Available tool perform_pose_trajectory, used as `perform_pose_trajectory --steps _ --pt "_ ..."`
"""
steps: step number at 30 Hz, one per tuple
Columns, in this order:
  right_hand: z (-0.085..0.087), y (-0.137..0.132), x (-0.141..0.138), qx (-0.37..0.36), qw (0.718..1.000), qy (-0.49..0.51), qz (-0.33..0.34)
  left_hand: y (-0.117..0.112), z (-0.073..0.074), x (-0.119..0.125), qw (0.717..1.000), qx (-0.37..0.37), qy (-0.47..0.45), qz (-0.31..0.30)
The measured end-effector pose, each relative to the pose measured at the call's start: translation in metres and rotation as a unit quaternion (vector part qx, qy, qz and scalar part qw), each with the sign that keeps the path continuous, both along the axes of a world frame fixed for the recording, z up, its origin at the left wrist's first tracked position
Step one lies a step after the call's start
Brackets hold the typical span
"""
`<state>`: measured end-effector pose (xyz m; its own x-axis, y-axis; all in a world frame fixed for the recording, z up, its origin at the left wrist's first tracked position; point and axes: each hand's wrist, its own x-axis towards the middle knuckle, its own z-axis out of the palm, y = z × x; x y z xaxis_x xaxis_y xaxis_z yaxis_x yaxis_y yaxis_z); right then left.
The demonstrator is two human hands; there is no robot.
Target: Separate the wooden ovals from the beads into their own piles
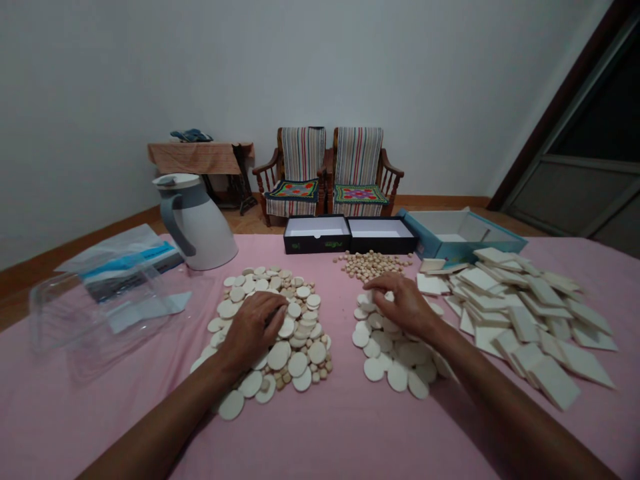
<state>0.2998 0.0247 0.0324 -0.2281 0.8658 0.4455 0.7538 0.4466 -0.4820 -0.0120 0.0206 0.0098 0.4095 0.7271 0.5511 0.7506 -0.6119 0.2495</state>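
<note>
On a pink tablecloth (pixel 340 427) lie two heaps of pale round wooden discs. My left hand (pixel 253 328) rests palm down on the left heap (pixel 295 347), fingers curled over the discs; what they hold, if anything, is hidden. My right hand (pixel 403 305) lies on the right heap (pixel 387 363), fingertips pressed together on a disc at the heap's far edge. A small pile of little wooden beads (pixel 373 263) sits just beyond my right hand. To the right spreads a big scatter of pale square tiles (pixel 525 313).
A white and grey jug (pixel 193 220) stands at the back left. A clear plastic container (pixel 95 310) and bagged papers (pixel 125 257) lie at the left. Two black open boxes (pixel 350 235) and a blue box (pixel 460 233) line the far edge. Two striped chairs (pixel 327 170) stand behind.
</note>
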Motion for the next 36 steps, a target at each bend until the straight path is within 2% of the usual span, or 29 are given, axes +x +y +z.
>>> perform_pose_trajectory --steps 5,8,10,12,17,20,23,29,33,36 --pt "0.017 -0.002 0.056 -0.096 0.994 -0.02 -0.045 0.001 -0.001 -0.001 1.0 0.006 -0.002 -0.001" --pt "0.017 0.003 0.056 -0.074 0.995 -0.01 -0.063 0.001 -0.001 -0.001 1.0 0.006 -0.003 -0.002" --pt "0.012 0.006 0.037 -0.059 0.998 0.001 -0.036 0.001 -0.002 -0.001 1.0 0.008 -0.005 -0.002" --pt "0.004 0.01 0.007 -0.061 0.998 -0.003 0.022 0.0 -0.002 -0.002 1.0 0.01 -0.007 -0.002" --pt "-0.014 0.019 -0.073 -0.04 0.989 -0.075 0.12 0.0 -0.004 -0.004 1.0 0.011 -0.01 -0.003" --pt "-0.02 0.023 -0.1 -0.07 0.987 -0.104 0.105 0.0 -0.004 -0.004 1.0 0.013 -0.007 -0.005" --pt "-0.027 0.025 -0.109 -0.091 0.987 -0.111 0.073 0.0 -0.003 -0.004 1.0 0.01 -0.004 -0.008" --pt "-0.031 0.018 -0.093 -0.075 0.991 -0.093 0.061 -0.001 -0.002 -0.003 1.0 0.008 0.001 -0.005" --pt "-0.019 0.008 -0.06 -0.044 0.995 -0.07 0.055 -0.001 -0.001 -0.003 1.0 0.007 0.005 -0.004" --pt "-0.006 0.0 -0.025 -0.029 0.997 -0.073 0.024 0.0 -0.001 -0.003 1.0 0.006 0.007 -0.004"
